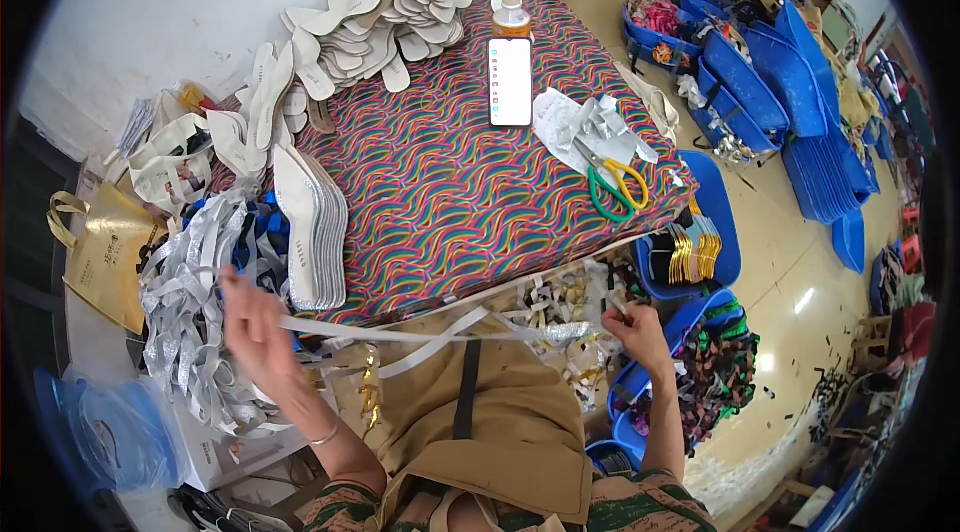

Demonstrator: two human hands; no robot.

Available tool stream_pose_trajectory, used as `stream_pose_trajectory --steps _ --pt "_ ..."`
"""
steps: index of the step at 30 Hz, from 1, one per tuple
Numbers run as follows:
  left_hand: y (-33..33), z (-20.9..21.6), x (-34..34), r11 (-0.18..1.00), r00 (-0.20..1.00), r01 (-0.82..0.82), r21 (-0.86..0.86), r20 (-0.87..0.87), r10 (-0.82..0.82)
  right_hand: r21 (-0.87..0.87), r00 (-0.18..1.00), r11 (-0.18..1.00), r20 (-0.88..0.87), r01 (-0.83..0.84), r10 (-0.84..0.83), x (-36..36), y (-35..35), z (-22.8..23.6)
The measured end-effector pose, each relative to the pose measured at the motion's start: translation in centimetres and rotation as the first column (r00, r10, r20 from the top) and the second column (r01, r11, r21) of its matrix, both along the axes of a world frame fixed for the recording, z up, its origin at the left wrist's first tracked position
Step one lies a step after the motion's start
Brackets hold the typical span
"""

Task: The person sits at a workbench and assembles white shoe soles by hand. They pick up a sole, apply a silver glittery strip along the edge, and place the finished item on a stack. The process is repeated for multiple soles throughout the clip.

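My left hand (258, 327), blurred, hung at the near end of the ribbon heap (205, 317), a tangle of silver and white lengths. Fingers partly bent; I could not tell whether they were pinching or loose. One pale strip (345, 330) ran from beside that hand across my lap, nearly level, toward my right hand (637, 334). A second strip crossed it at a slant, over the top of my tan apron (490, 442).

Right hand: thumb and fingers pressed together, pinching a narrow grey piece (616, 306); too small to tell what it was. Below and beside it, a litter of white, dark and gold scraps (560, 302) along the table's near edge.

Table (420, 172) covered in a wavy, many-coloured cloth. On its near left corner, a neat stack of pale insoles (312, 232); farther back, by the wall, a looser pile of insoles (400, 17). Phone (510, 82) lit, flat, just before a bottle (512, 20). Scissors (618, 189), one handle green, one yellow, near the right edge, blades over silver pieces (600, 122). Off that edge, a blue tub (715, 187) held gold-edged pieces (693, 254).
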State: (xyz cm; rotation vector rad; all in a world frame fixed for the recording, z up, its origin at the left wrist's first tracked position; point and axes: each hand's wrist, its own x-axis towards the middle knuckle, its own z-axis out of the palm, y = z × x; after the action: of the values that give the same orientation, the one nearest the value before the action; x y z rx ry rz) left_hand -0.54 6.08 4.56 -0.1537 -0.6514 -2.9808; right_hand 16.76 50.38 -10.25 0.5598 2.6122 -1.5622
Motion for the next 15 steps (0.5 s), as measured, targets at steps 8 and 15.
stream_pose_trajectory --steps 8,15 --pt "15.3 -4.6 2.6 0.531 0.486 0.807 0.259 0.220 -0.846 -0.795 0.965 0.580 -0.257 -0.180 -0.054 -10.0 -10.0 7.0" --pt "13.8 -4.3 2.0 0.565 0.590 0.805 -0.181 0.350 -0.728 -0.932 0.958 0.247 -0.284 -0.265 -0.047 -15.1 -13.6 9.6"
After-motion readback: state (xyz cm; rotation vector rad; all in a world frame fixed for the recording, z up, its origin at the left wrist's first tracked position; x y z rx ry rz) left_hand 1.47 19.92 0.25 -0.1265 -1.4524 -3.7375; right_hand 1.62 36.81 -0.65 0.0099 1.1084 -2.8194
